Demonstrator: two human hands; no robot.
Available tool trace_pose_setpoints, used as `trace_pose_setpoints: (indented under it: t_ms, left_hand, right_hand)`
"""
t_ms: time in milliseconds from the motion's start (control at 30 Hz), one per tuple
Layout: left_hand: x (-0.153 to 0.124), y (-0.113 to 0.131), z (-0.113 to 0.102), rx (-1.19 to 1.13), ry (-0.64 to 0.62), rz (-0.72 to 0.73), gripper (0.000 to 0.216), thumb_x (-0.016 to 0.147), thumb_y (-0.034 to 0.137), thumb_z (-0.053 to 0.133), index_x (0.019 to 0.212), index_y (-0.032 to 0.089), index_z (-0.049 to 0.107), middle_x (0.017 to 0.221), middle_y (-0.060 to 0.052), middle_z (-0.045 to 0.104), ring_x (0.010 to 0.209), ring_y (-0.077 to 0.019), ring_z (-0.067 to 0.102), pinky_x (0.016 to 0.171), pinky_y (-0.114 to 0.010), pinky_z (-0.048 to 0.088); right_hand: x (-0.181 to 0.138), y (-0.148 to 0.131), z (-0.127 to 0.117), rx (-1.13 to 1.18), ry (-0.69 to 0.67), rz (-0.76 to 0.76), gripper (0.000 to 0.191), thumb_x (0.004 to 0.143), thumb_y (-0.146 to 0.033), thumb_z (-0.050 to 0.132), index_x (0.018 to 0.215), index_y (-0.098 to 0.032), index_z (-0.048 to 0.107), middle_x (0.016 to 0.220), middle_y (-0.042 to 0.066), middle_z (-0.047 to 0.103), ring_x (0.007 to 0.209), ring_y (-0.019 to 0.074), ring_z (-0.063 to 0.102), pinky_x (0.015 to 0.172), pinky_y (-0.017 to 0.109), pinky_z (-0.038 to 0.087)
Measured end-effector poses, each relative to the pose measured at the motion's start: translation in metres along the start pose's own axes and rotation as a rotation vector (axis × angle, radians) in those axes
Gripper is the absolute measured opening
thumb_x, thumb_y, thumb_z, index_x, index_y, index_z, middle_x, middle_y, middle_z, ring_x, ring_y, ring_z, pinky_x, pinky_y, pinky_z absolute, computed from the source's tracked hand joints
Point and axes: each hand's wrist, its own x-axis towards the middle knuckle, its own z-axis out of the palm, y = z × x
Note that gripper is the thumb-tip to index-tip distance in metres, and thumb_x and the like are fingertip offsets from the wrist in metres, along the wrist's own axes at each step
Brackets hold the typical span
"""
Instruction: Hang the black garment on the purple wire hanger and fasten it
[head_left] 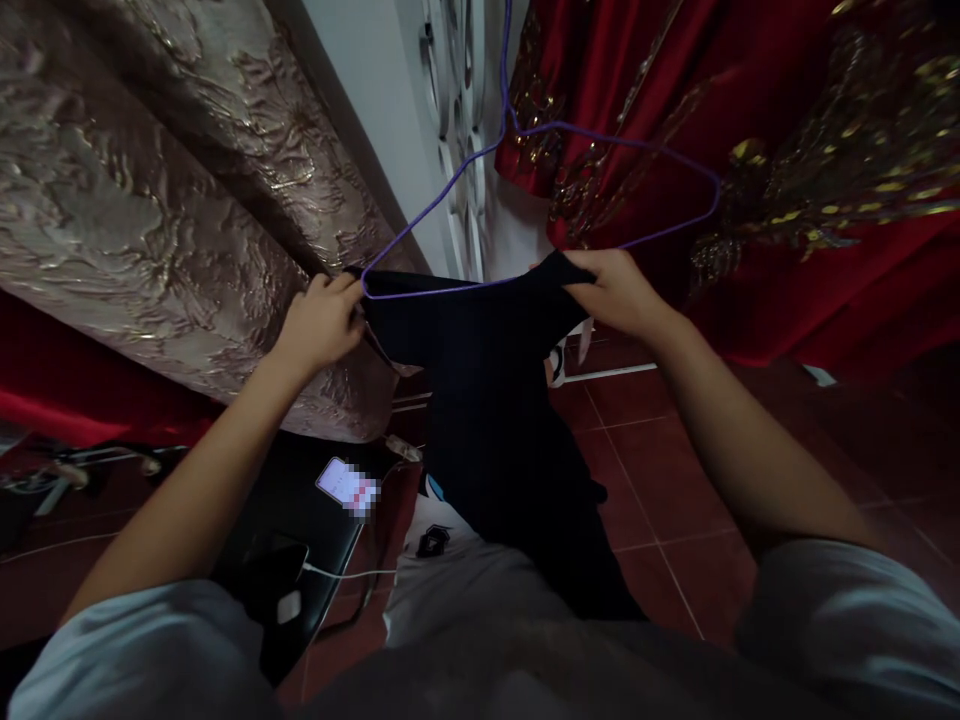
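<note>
A black garment (487, 400) hangs down in front of me from a thin purple wire hanger (637, 145), whose hook rises out of the top of the view. My left hand (319, 320) is closed at the hanger's left corner, pinching the garment's edge there. My right hand (615, 290) is closed on the garment's upper right edge, just below the hanger's bottom wire. The cloth stretches between both hands and drapes down toward my lap.
A beige and gold embroidered curtain (150, 200) fills the left. Red cloth with gold embroidery (787, 150) hangs at the right. Below lie a red tiled floor (660, 470), a lit phone (349, 485) on a black seat, and a charger cable (345, 573).
</note>
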Motion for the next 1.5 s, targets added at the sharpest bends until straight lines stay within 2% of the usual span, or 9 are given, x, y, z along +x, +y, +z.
trace_pose_setpoints:
  t_ms: [167,267,367,633,833,967,1233,1400,1500]
  left_hand:
    - [-0.007,0.025,-0.026,-0.147,0.151,0.047,0.020,0.082,0.030,0.054,0.096,0.018,0.062,0.100,-0.014,0.065,0.102,-0.0360,0.061,0.099,-0.052,0.049]
    - [-0.020,0.030,-0.028,-0.087,0.034,0.051,0.026,0.088,0.039,0.046,0.090,0.018,0.061,0.093,-0.014,0.067,0.093,-0.0348,0.063,0.091,-0.052,0.053]
    - [-0.033,0.029,-0.031,-0.103,-0.050,0.072,0.033,0.092,0.042,0.042,0.094,0.018,0.064,0.099,-0.015,0.072,0.096,-0.0350,0.065,0.092,-0.053,0.054]
    - [-0.005,0.053,-0.060,-0.303,0.277,0.074,0.014,0.090,0.025,0.047,0.078,0.020,0.053,0.128,-0.006,0.066,0.128,-0.0281,0.058,0.113,-0.046,0.044]
    - [0.029,0.042,-0.051,-0.189,-0.074,-0.155,0.027,0.085,0.022,0.055,0.059,0.019,0.052,0.062,-0.007,0.055,0.078,-0.0303,0.066,0.096,-0.051,0.051]
    - [0.024,0.037,-0.036,-0.173,-0.290,-0.256,0.034,0.086,0.024,0.057,0.053,0.018,0.055,0.057,-0.006,0.056,0.061,-0.0240,0.057,0.079,-0.043,0.053]
    - [0.025,0.033,-0.044,-0.242,-0.067,-0.311,0.037,0.088,0.024,0.056,0.052,0.018,0.048,0.052,-0.002,0.043,0.062,-0.0199,0.050,0.084,-0.037,0.050]
    - [0.027,0.024,-0.010,-0.485,-0.445,-0.413,0.031,0.078,0.012,0.069,0.049,0.016,0.059,0.050,-0.003,0.049,0.055,-0.0212,0.052,0.070,-0.034,0.048]
    - [0.024,0.017,0.000,-0.541,-0.386,-0.509,0.029,0.081,0.009,0.066,0.053,0.015,0.062,0.053,-0.003,0.053,0.056,-0.0199,0.052,0.063,-0.031,0.044]
  right_hand:
    - [-0.003,0.002,-0.003,-0.195,0.182,-0.008,0.012,0.077,-0.013,0.060,0.066,-0.018,0.059,0.061,-0.002,0.042,0.064,0.0125,0.042,0.072,0.032,0.045]
    - [-0.001,0.001,0.003,-0.187,0.245,0.011,0.017,0.080,-0.020,0.063,0.065,-0.018,0.057,0.062,-0.002,0.039,0.064,0.0130,0.041,0.074,0.033,0.045]
    - [0.002,0.003,0.008,-0.130,0.285,0.032,0.022,0.079,-0.026,0.068,0.063,-0.019,0.054,0.063,0.000,0.039,0.066,0.0143,0.041,0.072,0.034,0.045]
    - [0.003,0.011,0.039,0.091,0.226,0.057,0.027,0.080,-0.032,0.066,0.061,-0.019,0.051,0.063,0.000,0.045,0.063,0.0139,0.044,0.059,0.030,0.039]
    - [-0.007,0.005,0.028,-0.062,0.325,0.010,0.021,0.085,-0.029,0.062,0.067,-0.019,0.058,0.064,0.000,0.050,0.064,0.0144,0.048,0.063,0.031,0.041]
    - [-0.009,0.002,0.023,-0.119,0.338,0.011,0.020,0.084,-0.028,0.064,0.067,-0.019,0.059,0.063,0.000,0.049,0.065,0.0154,0.049,0.066,0.032,0.045]
    - [-0.007,0.003,0.033,-0.060,0.356,0.054,0.025,0.083,-0.027,0.066,0.063,-0.019,0.056,0.061,0.000,0.045,0.061,0.0134,0.044,0.063,0.033,0.046]
    - [-0.010,-0.002,0.033,-0.048,0.321,0.032,0.026,0.084,-0.024,0.062,0.060,-0.019,0.052,0.061,0.000,0.043,0.061,0.0126,0.043,0.062,0.031,0.041]
    - [-0.011,-0.003,0.034,-0.050,0.297,0.048,0.030,0.083,-0.023,0.063,0.058,-0.019,0.047,0.060,0.000,0.041,0.060,0.0126,0.041,0.059,0.031,0.039]
